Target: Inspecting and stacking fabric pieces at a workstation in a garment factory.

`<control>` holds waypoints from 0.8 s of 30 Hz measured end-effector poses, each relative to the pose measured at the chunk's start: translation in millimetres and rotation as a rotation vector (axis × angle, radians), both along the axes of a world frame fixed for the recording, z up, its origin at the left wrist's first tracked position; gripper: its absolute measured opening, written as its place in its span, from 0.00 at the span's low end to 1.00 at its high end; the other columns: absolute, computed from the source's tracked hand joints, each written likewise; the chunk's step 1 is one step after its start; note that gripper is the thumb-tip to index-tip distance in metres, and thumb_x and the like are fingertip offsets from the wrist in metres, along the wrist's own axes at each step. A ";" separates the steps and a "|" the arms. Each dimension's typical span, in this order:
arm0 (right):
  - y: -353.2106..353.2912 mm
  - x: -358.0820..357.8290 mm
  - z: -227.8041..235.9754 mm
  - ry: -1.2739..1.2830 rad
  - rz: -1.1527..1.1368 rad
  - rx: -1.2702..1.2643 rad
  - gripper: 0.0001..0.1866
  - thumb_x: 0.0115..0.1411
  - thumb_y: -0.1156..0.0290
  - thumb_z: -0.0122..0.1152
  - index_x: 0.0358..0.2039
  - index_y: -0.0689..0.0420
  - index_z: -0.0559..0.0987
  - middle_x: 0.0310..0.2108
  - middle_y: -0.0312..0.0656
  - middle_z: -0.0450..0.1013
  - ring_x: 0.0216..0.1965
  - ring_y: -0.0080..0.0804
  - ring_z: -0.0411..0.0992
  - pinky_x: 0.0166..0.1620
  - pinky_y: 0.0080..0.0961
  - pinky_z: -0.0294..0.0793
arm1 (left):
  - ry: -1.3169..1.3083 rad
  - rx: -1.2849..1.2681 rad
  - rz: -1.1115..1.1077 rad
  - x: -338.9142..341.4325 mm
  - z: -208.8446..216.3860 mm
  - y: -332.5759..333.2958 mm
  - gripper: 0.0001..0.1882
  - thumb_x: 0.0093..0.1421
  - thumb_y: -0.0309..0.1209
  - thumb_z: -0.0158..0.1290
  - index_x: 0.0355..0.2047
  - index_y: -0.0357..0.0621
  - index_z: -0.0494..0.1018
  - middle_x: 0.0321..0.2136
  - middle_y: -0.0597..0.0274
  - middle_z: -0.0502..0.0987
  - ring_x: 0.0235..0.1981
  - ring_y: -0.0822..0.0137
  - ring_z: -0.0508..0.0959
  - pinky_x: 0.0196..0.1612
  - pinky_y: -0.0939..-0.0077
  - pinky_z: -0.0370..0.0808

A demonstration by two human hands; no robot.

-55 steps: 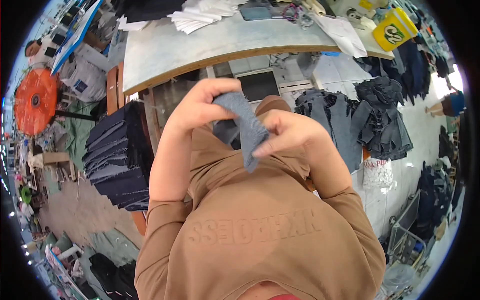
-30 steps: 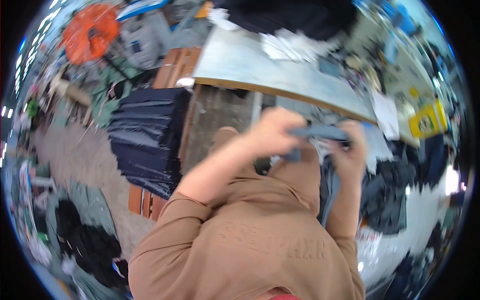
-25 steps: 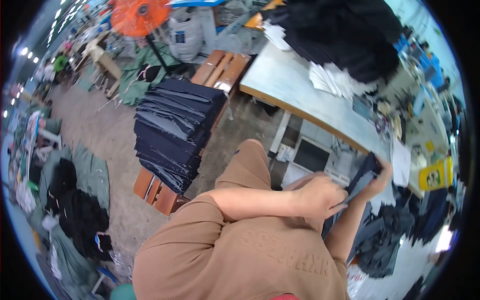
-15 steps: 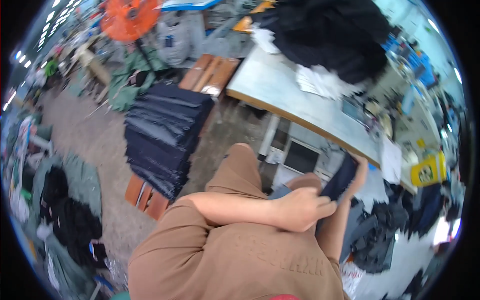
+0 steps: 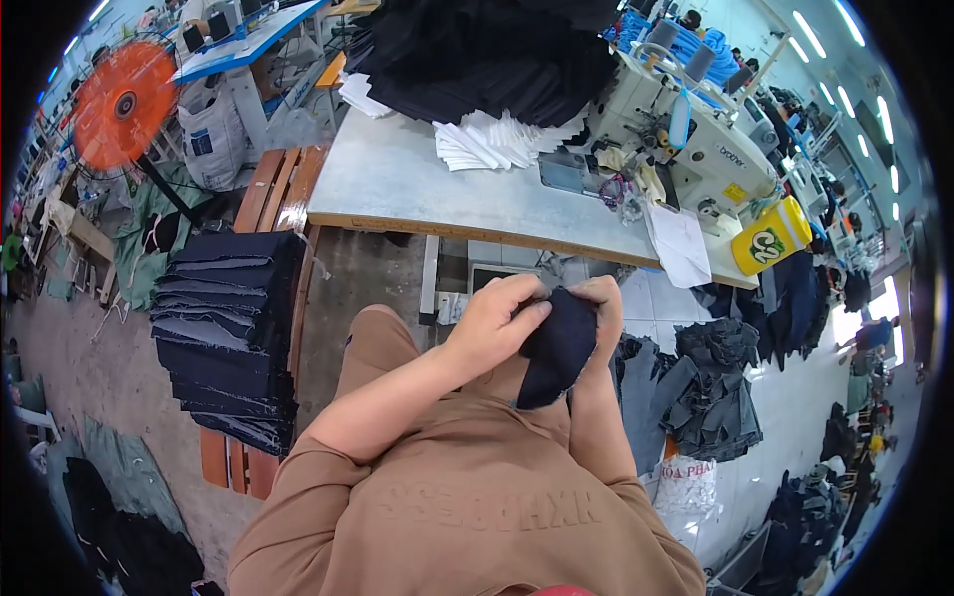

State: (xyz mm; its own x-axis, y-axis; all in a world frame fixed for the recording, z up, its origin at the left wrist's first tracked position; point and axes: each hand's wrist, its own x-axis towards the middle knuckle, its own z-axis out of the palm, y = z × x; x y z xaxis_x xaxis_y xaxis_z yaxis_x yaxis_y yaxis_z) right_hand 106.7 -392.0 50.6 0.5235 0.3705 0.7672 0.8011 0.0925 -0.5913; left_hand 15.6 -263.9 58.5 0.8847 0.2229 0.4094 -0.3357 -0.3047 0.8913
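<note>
A small dark navy piece of fabric (image 5: 556,350) hangs in front of my lap, short of the table's front edge. My left hand (image 5: 500,320) pinches its upper edge from the left, thumb bent against it. At its upper right, my right hand (image 5: 604,316) is closed on the same piece, with its fingertips partly hidden behind the cloth. A thick stack of navy fabric pieces (image 5: 221,328), frayed at the edges, lies on a slatted wooden bench (image 5: 260,191) to my left.
A pale worktable (image 5: 397,179) carries a heap of black cloth (image 5: 487,65), white pieces (image 5: 497,139), a sewing machine (image 5: 701,149) and a yellow container (image 5: 770,236). Dark grey scraps (image 5: 711,382) lie at right. An orange fan (image 5: 121,104) stands far left.
My view has swung right, so the table and bench appear further left. Both hands now meet at the fabric's upper edge; earlier the left hand was lower, beside the piece held at right.
</note>
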 end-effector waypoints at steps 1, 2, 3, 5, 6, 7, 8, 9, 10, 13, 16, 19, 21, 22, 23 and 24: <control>-2.4 0.3 1.4 0.003 -0.004 -0.001 0.13 0.43 0.79 0.61 0.32 0.58 0.73 0.26 0.41 0.69 0.28 0.31 0.68 0.32 0.24 0.66 | 0.032 -0.030 -0.028 0.5 1.1 1.7 0.07 0.56 0.28 0.51 0.31 0.36 0.69 0.25 0.57 0.71 0.31 0.62 0.71 0.37 0.73 0.67; -6.0 1.2 3.5 0.016 -0.001 -0.098 0.13 0.43 0.79 0.61 0.33 0.58 0.74 0.26 0.41 0.69 0.28 0.31 0.68 0.32 0.24 0.67 | 0.002 0.025 -0.017 0.5 1.9 3.4 0.07 0.56 0.29 0.51 0.27 0.36 0.69 0.23 0.57 0.70 0.30 0.62 0.71 0.36 0.73 0.66; -9.3 2.6 5.4 0.030 -0.001 -0.205 0.14 0.43 0.79 0.60 0.34 0.58 0.74 0.27 0.41 0.70 0.29 0.32 0.68 0.33 0.25 0.67 | 0.000 0.017 -0.018 -0.3 2.6 5.6 0.07 0.56 0.29 0.51 0.27 0.36 0.69 0.23 0.57 0.70 0.30 0.62 0.71 0.36 0.73 0.66; -15.0 5.1 8.8 -0.044 -0.027 -0.294 0.15 0.42 0.78 0.59 0.35 0.58 0.76 0.27 0.40 0.70 0.29 0.34 0.69 0.34 0.26 0.68 | -0.015 0.203 0.012 -1.6 3.5 6.4 0.08 0.56 0.29 0.50 0.27 0.36 0.68 0.23 0.56 0.69 0.29 0.62 0.70 0.35 0.72 0.66; -16.4 5.6 9.8 -0.145 -0.037 -0.304 0.15 0.42 0.78 0.59 0.35 0.58 0.77 0.27 0.39 0.71 0.29 0.35 0.68 0.35 0.26 0.68 | -0.005 0.200 0.008 -1.8 4.1 4.7 0.08 0.56 0.29 0.50 0.27 0.36 0.68 0.23 0.56 0.69 0.29 0.62 0.70 0.35 0.72 0.66; -17.2 5.1 10.2 -0.217 -0.065 -0.339 0.15 0.41 0.77 0.59 0.34 0.59 0.77 0.27 0.39 0.71 0.29 0.36 0.68 0.35 0.26 0.68 | -0.018 0.226 0.018 -2.4 4.7 2.4 0.08 0.56 0.29 0.50 0.26 0.36 0.67 0.22 0.55 0.69 0.28 0.61 0.69 0.34 0.72 0.65; -16.9 4.8 10.5 -0.246 -0.049 -0.313 0.15 0.41 0.77 0.59 0.34 0.59 0.77 0.27 0.39 0.71 0.29 0.36 0.68 0.35 0.26 0.68 | -0.042 0.251 0.038 -2.7 5.5 -0.1 0.08 0.56 0.30 0.49 0.26 0.37 0.66 0.22 0.55 0.68 0.27 0.61 0.69 0.34 0.71 0.65; -15.8 4.0 10.5 -0.249 -0.078 -0.270 0.15 0.41 0.76 0.60 0.34 0.59 0.78 0.26 0.38 0.71 0.29 0.36 0.69 0.35 0.27 0.68 | -0.032 0.253 0.027 -2.1 6.4 -3.7 0.08 0.56 0.30 0.49 0.26 0.37 0.66 0.22 0.55 0.68 0.27 0.61 0.69 0.34 0.71 0.65; -14.4 3.0 10.5 -0.263 -0.101 -0.215 0.15 0.40 0.75 0.60 0.34 0.59 0.78 0.26 0.38 0.72 0.29 0.36 0.69 0.35 0.27 0.68 | -0.014 0.148 0.036 -1.4 7.2 -7.0 0.08 0.56 0.29 0.49 0.26 0.37 0.66 0.22 0.55 0.68 0.26 0.60 0.68 0.33 0.71 0.65; -11.0 1.9 12.9 -0.272 -0.108 -0.139 0.17 0.39 0.73 0.61 0.34 0.59 0.78 0.26 0.38 0.72 0.29 0.35 0.69 0.36 0.28 0.67 | 0.019 0.005 0.006 1.7 8.7 -9.1 0.08 0.57 0.29 0.49 0.26 0.37 0.65 0.22 0.55 0.68 0.25 0.59 0.67 0.32 0.70 0.64; -12.1 2.1 18.4 -0.294 -0.068 -0.180 0.16 0.38 0.71 0.62 0.32 0.59 0.77 0.26 0.39 0.72 0.29 0.35 0.70 0.37 0.29 0.66 | 0.003 0.045 -0.024 2.7 7.5 -5.3 0.08 0.56 0.29 0.49 0.27 0.37 0.65 0.21 0.54 0.67 0.25 0.58 0.67 0.32 0.69 0.64; -15.7 2.8 22.5 -0.321 -0.063 -0.259 0.14 0.39 0.70 0.62 0.30 0.59 0.77 0.26 0.38 0.71 0.29 0.35 0.70 0.38 0.29 0.64 | -0.053 0.223 0.026 0.4 3.8 -5.6 0.07 0.56 0.28 0.50 0.27 0.38 0.65 0.21 0.54 0.67 0.25 0.57 0.68 0.32 0.68 0.63; -16.1 2.0 22.0 -0.358 -0.083 -0.280 0.14 0.39 0.70 0.61 0.29 0.58 0.76 0.26 0.38 0.71 0.29 0.35 0.70 0.39 0.29 0.64 | -0.077 0.326 0.067 -1.2 1.2 -9.8 0.06 0.55 0.27 0.50 0.26 0.39 0.65 0.21 0.54 0.67 0.26 0.55 0.68 0.32 0.67 0.63; -15.8 1.1 20.9 -0.365 -0.114 -0.307 0.13 0.39 0.70 0.61 0.29 0.58 0.76 0.25 0.38 0.71 0.30 0.35 0.70 0.39 0.29 0.63 | -0.112 0.356 0.119 -1.5 0.2 -13.1 0.06 0.55 0.27 0.50 0.26 0.39 0.65 0.22 0.54 0.67 0.26 0.55 0.68 0.32 0.66 0.63; -15.0 -0.3 19.3 -0.376 -0.110 -0.306 0.13 0.39 0.70 0.61 0.29 0.58 0.76 0.25 0.38 0.71 0.30 0.35 0.70 0.39 0.29 0.63 | -0.136 0.386 0.159 -1.8 -0.7 -15.4 0.05 0.55 0.27 0.50 0.26 0.39 0.66 0.22 0.54 0.68 0.27 0.54 0.68 0.33 0.66 0.63; -13.7 -1.0 17.7 -0.344 -0.132 -0.295 0.13 0.39 0.71 0.61 0.29 0.58 0.76 0.25 0.38 0.71 0.30 0.35 0.70 0.40 0.29 0.63 | -0.152 0.382 0.173 -2.2 -1.2 -16.1 0.05 0.55 0.27 0.50 0.26 0.39 0.66 0.22 0.54 0.68 0.27 0.54 0.68 0.33 0.66 0.63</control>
State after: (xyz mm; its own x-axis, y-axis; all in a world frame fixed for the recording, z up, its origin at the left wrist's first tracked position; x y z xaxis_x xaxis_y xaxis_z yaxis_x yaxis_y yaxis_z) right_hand 105.8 -405.7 68.3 0.3145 0.5460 0.7765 0.9488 -0.1554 -0.2750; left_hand 13.4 -280.0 57.3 0.7707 0.1702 0.6140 -0.3695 -0.6657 0.6483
